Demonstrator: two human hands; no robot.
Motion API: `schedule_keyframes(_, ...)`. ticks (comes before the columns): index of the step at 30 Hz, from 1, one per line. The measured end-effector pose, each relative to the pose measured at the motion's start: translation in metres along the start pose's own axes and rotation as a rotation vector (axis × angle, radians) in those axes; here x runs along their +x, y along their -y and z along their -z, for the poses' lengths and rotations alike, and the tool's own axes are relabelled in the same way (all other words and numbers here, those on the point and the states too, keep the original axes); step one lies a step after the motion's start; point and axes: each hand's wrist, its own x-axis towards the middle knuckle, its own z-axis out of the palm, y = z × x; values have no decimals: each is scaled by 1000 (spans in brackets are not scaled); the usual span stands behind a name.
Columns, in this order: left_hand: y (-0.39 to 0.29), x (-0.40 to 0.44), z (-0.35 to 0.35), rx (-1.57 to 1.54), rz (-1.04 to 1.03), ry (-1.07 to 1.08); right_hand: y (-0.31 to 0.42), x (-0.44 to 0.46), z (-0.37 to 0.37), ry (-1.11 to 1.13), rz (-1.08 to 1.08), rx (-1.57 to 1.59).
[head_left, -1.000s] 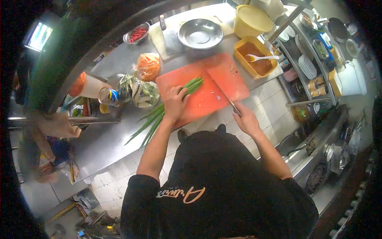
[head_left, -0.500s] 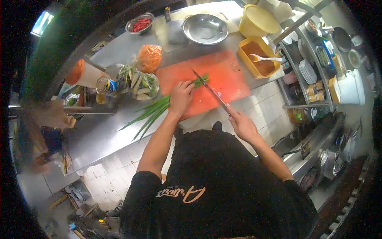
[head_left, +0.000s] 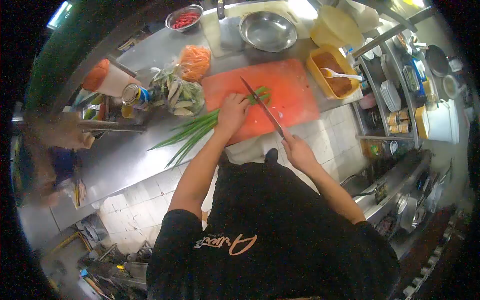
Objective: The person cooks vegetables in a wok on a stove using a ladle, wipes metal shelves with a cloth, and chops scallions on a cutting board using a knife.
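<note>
My left hand (head_left: 233,112) is closed over a bunch of green onions (head_left: 196,131), pressing it to the orange-red cutting board (head_left: 295,90). The long green leaves trail off the board to the lower left, over the metal counter. In my right hand (head_left: 298,152) is the handle of a long knife (head_left: 268,113). Its blade lies across the green onions just right of my left fingers, tip pointing to the far left. Green pieces (head_left: 263,94) rest on the board on the blade's other side.
Behind the board stand a metal bowl (head_left: 268,31), a bowl of red peppers (head_left: 185,20) and a second knife (head_left: 221,10). Bags of shredded carrot (head_left: 195,62) and green vegetables (head_left: 182,97) sit left. A yellow tub (head_left: 336,62) holds a white spoon (head_left: 342,75). Another person (head_left: 60,150) stands far left.
More green pieces show right of the blade. Both hands have shifted only slightly, still gripping the green onions and knife. The view has tilted a little.
</note>
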Motion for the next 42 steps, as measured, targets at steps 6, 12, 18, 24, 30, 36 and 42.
schedule_keyframes(6, 4, -15, 12, -8, -118, -98, -8, 13, -2, -141, 88, 179)
schedule_keyframes(12, -4, 9, 2, -167, 100, 25, -9, -14, 9, -240, 23, 270)
schedule_keyframes(18, -22, 29, 2, -100, 9, -155, -13, -31, 22, -211, 47, 117)
schedule_keyframes(24, -2, 6, 11, -89, 6, -111, -7, -37, 19, -100, 36, 86)
schedule_keyframes(30, 8, 4, 0, -110, -24, -67, 6, -10, 12, -38, -55, 81)
schedule_keyframes(36, 8, -9, 1, -117, -41, -68, 1, 19, -1, -233, 109, 361)
schedule_keyframes(42, -15, 18, -10, -100, 1, -142, -9, -10, 5, -320, 119, 295)
